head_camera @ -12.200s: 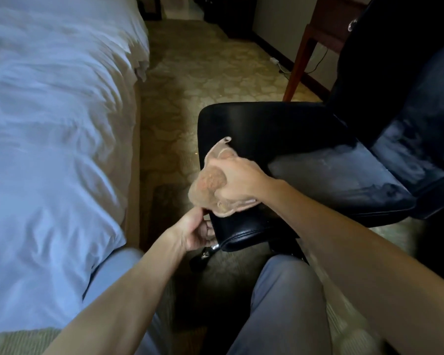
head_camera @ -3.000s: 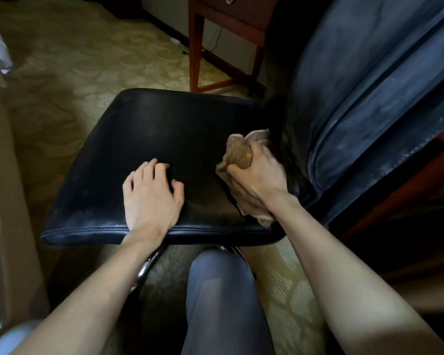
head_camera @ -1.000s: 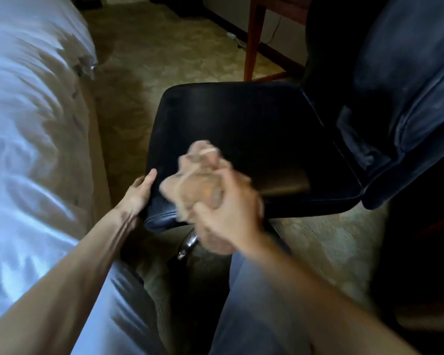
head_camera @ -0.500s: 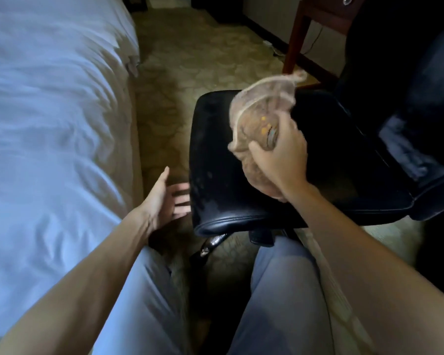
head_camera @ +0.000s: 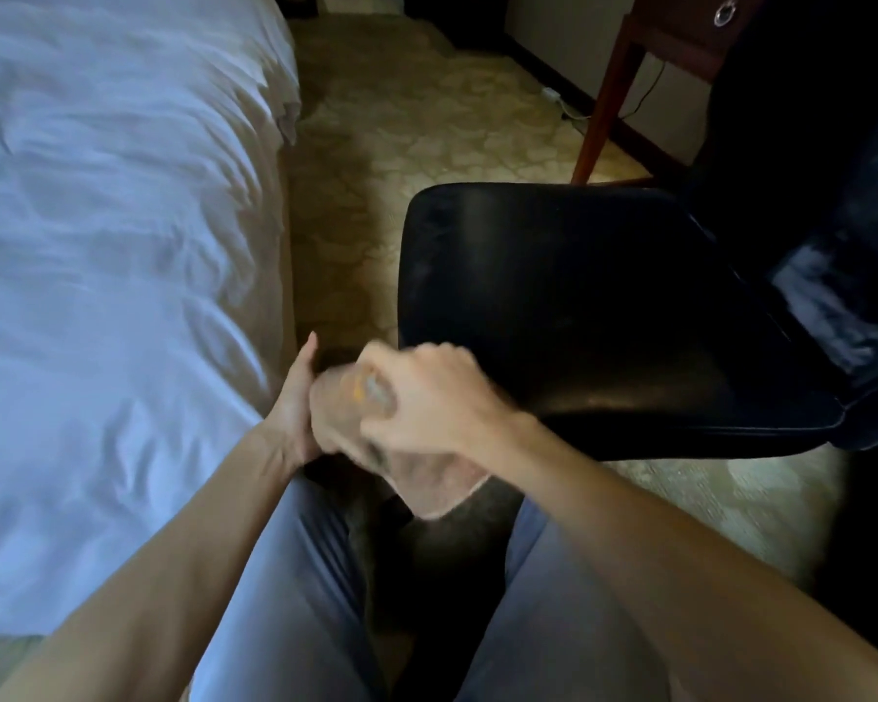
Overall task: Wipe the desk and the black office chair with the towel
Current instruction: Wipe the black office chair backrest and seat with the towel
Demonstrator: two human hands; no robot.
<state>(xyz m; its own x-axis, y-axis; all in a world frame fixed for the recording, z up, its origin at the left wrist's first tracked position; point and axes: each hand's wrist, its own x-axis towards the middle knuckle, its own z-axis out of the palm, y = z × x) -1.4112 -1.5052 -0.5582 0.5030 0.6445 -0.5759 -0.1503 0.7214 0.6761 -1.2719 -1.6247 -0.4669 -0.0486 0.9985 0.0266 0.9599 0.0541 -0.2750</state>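
Two hands are in view: one left hand (head_camera: 295, 397) and one right hand (head_camera: 427, 402). There is one towel (head_camera: 427, 486), one black office chair (head_camera: 579, 306), one bed (head_camera: 97, 245), one desk (head_camera: 680, 27) and one ring pull (head_camera: 724, 13).

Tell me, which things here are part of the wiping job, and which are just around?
In the job: towel, gripped by the right hand; left hand beside it; black office chair; desk.
Just around: bed; carpet.

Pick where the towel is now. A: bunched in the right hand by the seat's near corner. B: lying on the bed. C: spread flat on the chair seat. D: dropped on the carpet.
A: the right hand grips the bunched towel beside the chair seat.
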